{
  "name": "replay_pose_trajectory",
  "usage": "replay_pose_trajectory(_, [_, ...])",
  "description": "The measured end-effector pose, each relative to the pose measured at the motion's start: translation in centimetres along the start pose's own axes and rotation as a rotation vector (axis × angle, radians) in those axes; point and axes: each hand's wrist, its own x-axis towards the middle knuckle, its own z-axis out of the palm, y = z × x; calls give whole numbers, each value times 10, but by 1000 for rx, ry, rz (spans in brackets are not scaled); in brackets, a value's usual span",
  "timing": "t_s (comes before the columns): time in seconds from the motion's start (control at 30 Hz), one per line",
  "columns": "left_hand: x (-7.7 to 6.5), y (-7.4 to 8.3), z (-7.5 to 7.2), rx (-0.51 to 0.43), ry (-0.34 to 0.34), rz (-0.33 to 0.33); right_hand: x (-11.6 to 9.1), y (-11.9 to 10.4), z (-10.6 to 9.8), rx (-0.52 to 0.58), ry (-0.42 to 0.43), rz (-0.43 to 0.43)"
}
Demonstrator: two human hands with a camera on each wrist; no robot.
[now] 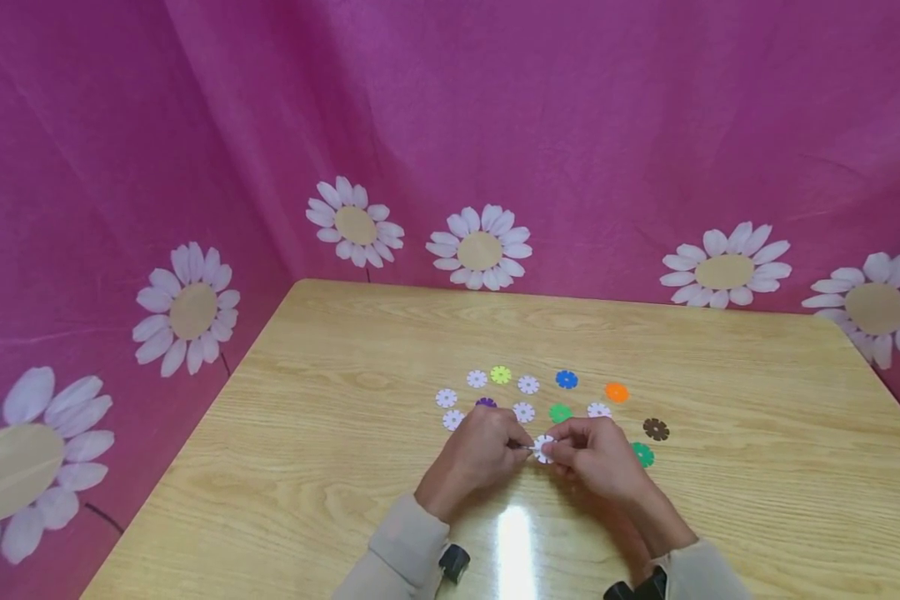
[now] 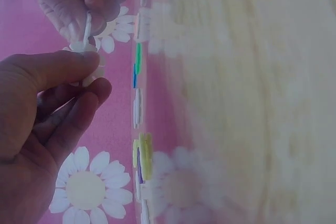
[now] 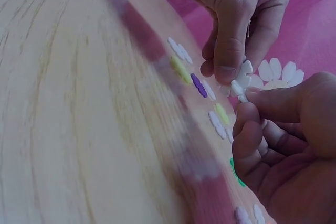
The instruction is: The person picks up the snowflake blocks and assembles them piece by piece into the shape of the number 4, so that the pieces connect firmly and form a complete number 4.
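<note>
In the head view my left hand (image 1: 482,450) and right hand (image 1: 602,458) meet just above the wooden table. Between thumb and fingers, my left hand pinches a white notched plastic disc (image 3: 247,70), seen edge-on from the head. A second white notched disc (image 1: 543,449) is pinched by the right hand's thumb and fingers, its flat face turned toward the head camera. The two discs touch at their rims, roughly at right angles. Fingertips cover much of both, so how deep the notches interlock I cannot tell.
Several loose notched discs lie flat beyond the hands: white (image 1: 528,384), yellow (image 1: 501,375), blue (image 1: 567,379), orange (image 1: 617,392), purple (image 1: 486,402), green (image 1: 560,413) and brown (image 1: 656,429). A pink curtain (image 1: 570,150) with daisies borders the table (image 1: 285,467) behind and left.
</note>
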Motion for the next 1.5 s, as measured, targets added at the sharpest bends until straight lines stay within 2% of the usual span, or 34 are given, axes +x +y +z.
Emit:
replay_pose_trajectory(0.3, [1, 0, -1, 3, -14, -5, 0, 0, 1, -1, -1, 11])
replay_pose_trajectory(0.47, [2, 1, -5, 37, -21, 6, 0, 0, -1, 33, -22, 25])
replay_pose_trajectory(0.8, [4, -2, -9, 41, -29, -17, 0, 0, -7, 64, -65, -38])
replay_pose_trajectory(0.93, [3, -3, -11, 35, -40, -37, 0, 1, -13, 62, -57, -57])
replay_pose_trajectory(1.13, [2, -6, -12, 16, -57, -69, -2, 4, -23, 17, -39, -90])
replay_pose_trajectory(1.3, [1, -5, -13, 2, -63, -82, -4, 5, -33, -21, -17, -66])
replay_pose_trajectory(1.4, [0, -5, -15, -16, -77, -98, -6, 6, -40, -66, 8, -61])
replay_pose_trajectory(1.5, [0, -6, -16, -27, -94, -95, -10, 8, -46, -160, 42, -87])
